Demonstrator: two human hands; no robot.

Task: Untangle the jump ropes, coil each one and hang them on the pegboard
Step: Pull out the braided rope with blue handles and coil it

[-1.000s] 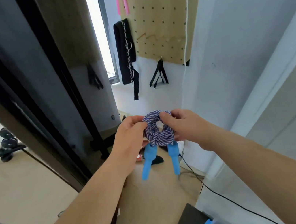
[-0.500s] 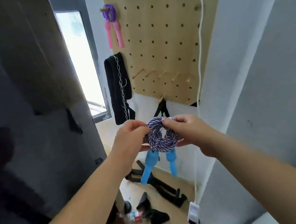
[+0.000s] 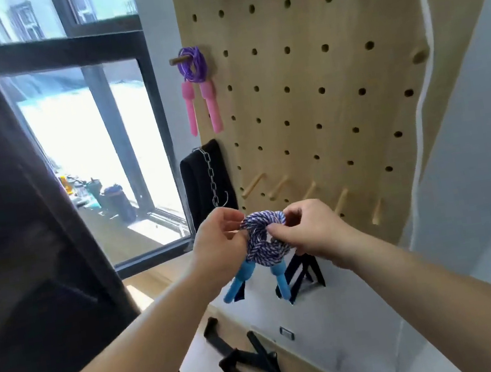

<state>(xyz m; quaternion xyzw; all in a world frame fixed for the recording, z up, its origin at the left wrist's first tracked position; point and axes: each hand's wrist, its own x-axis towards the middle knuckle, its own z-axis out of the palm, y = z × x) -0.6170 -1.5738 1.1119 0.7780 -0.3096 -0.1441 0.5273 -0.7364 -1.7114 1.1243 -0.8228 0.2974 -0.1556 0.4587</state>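
Observation:
A coiled blue-and-white braided jump rope (image 3: 263, 240) with two blue handles (image 3: 237, 286) hanging down is held up in front of the wooden pegboard (image 3: 333, 77). My left hand (image 3: 218, 247) pinches the coil's left side and my right hand (image 3: 308, 230) pinches its right side. A purple coiled jump rope (image 3: 194, 65) with pink handles hangs on a peg at the board's upper left. Several bare wooden pegs (image 3: 279, 187) stick out in a row just behind and right of the held coil.
A black strap with a chain (image 3: 209, 178) hangs left of the board. Black straps (image 3: 305, 272) hang below it, more black gear (image 3: 255, 366) lies on the floor. A window (image 3: 97, 138) is at left, a dark frame (image 3: 4, 222) at far left. A white cord (image 3: 429, 62) runs down the board's right edge.
My view has risen and closed in on the pegboard, which now fills the upper frame. Both hands have kept their pinch on the coiled rope and carried it nearer the lower pegs.

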